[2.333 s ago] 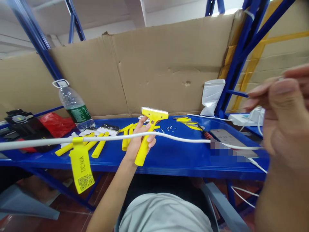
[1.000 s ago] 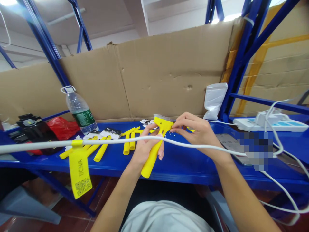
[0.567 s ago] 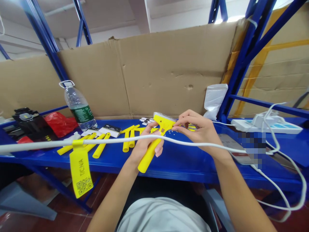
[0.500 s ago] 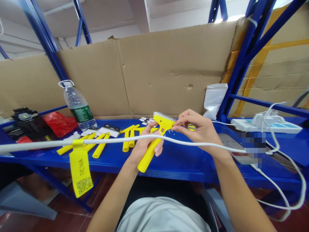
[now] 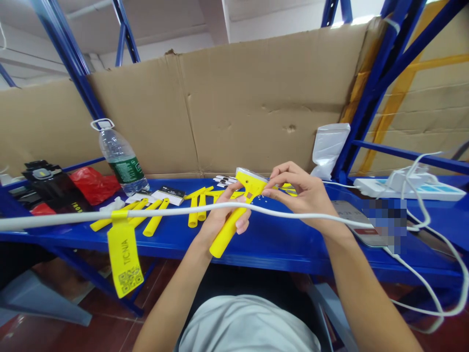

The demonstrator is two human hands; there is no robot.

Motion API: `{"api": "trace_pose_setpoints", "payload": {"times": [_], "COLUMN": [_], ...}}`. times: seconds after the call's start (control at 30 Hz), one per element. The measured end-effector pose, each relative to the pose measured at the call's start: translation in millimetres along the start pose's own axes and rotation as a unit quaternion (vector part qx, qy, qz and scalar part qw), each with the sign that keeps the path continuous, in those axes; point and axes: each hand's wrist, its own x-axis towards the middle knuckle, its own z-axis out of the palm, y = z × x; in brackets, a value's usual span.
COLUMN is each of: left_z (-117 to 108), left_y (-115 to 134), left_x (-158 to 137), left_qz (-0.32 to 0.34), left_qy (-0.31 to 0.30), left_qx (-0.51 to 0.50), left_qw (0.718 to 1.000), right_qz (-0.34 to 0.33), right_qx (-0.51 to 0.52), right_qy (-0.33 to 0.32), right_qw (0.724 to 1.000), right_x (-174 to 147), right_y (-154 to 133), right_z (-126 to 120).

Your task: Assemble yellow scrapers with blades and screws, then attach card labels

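Observation:
My left hand [image 5: 218,217] is wrapped round a yellow scraper [image 5: 227,234], its hollow handle slanting down toward me. At the top is the scraper's wide head, with a clear strip along its far edge and small holes in its face. My right hand [image 5: 300,190] pinches thumb and forefinger at the right corner of that head. Whatever lies between those fingertips is too small to make out. Several tiny pale bits [image 5: 262,199] lie on the blue table just beyond the scraper. A white cable [image 5: 278,213] crosses the view in front of both hands.
Several yellow handles [image 5: 157,219] and printed cards [image 5: 172,194] lie left on the blue table [image 5: 271,249]. Behind them stand a water bottle [image 5: 126,168], a red bag [image 5: 94,186] and a black box [image 5: 51,190]. A power strip [image 5: 439,189] and a grey device [image 5: 353,220] are right.
The whole view has shifted slightly. My left hand keeps its grip on the scraper, and my right fingertips stay at the corner of its head.

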Motion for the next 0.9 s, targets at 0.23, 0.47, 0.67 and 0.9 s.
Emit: {"api": "trace_pose_setpoints", "payload": {"times": [0.23, 0.47, 0.67, 0.9], "left_z": [-0.9, 0.6, 0.5, 2.9], "left_y": [0.6, 0.8, 0.4, 2.8], "left_x": [0.2, 0.4, 1.8, 1.9], "left_qz": [-0.004, -0.006, -0.011, -0.018], "left_qy": [-0.003, 0.005, 0.014, 0.028], "left_qx": [-0.016, -0.025, -0.019, -0.035], "left_qw": [1.000, 1.000, 1.000, 0.999], "right_qz": [0.013, 0.029, 0.047, 0.041], "right_qx": [0.040, 0.008, 0.001, -0.019], "right_qy": [-0.015, 0.000, -0.019, -0.020], "right_qw": [0.999, 1.000, 0.999, 0.999], "right_x": [1.1, 1.8, 1.5, 1.0], "right_y": [1.7, 1.8, 3.6, 3.7], "right_z": [-0.4, 1.1, 2.4, 3.8]}}
